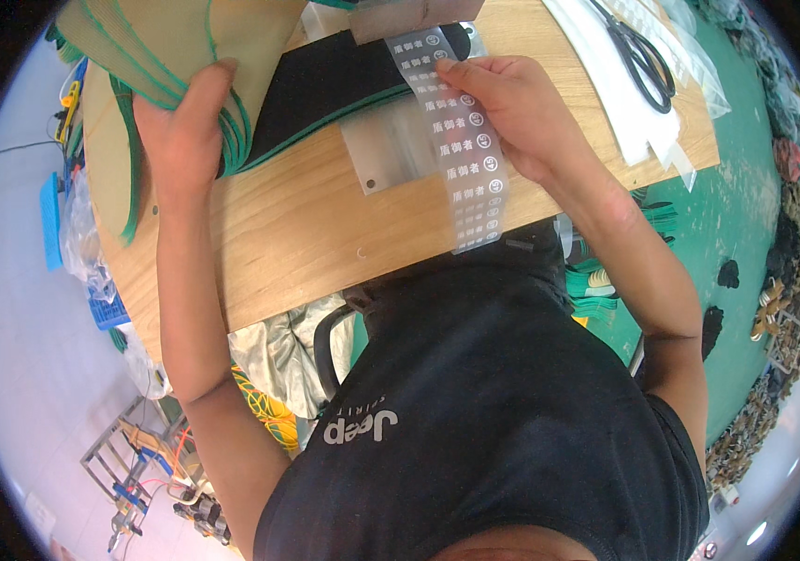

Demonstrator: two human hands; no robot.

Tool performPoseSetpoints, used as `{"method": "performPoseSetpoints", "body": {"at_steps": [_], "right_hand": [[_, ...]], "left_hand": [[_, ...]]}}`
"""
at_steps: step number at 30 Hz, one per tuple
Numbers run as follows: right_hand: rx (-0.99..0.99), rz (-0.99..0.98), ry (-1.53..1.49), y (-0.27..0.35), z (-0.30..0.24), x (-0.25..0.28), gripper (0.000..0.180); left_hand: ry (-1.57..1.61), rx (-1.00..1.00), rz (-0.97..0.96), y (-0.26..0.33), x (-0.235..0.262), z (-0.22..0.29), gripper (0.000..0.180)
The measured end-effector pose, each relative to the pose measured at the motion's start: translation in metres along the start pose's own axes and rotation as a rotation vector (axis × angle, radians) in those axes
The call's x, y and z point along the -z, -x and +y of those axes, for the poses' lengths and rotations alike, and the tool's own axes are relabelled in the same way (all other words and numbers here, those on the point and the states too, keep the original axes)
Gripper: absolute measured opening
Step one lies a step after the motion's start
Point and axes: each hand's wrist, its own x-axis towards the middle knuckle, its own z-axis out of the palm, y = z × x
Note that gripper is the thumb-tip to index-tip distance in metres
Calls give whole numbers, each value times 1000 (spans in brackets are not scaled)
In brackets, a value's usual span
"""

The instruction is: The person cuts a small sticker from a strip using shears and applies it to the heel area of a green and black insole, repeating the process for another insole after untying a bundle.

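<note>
Left hand [185, 131] grips fanned tan, green-edged insoles [258, 42] left of the metal plate [370, 161]; right hand [517, 107] pinches the printed translucent strip [464, 147] along the plate's right side. Step appears to be lining up strip and black insole [325, 84] beyond the plate; next move likely calls for steady alignment.

On the wooden table [297, 243], a metal plate [370, 159] lies near a black piece [325, 84]. The left hand [183, 131] is holding several beige pieces [138, 47] with green edges. The right hand [517, 107] touches a translucent printed strip [462, 154], which passes over the black piece.
</note>
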Motion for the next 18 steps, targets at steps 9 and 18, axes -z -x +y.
{"method": "performPoseSetpoints", "body": {"at_steps": [9,18], "right_hand": [[8,-8,61,-5,5,2,28],[181,74,-11,12,5,26,24]], "left_hand": [[-375,-67,-359,7,-12,2,32],[-512,-364,-403,8,-22,4,39]]}}
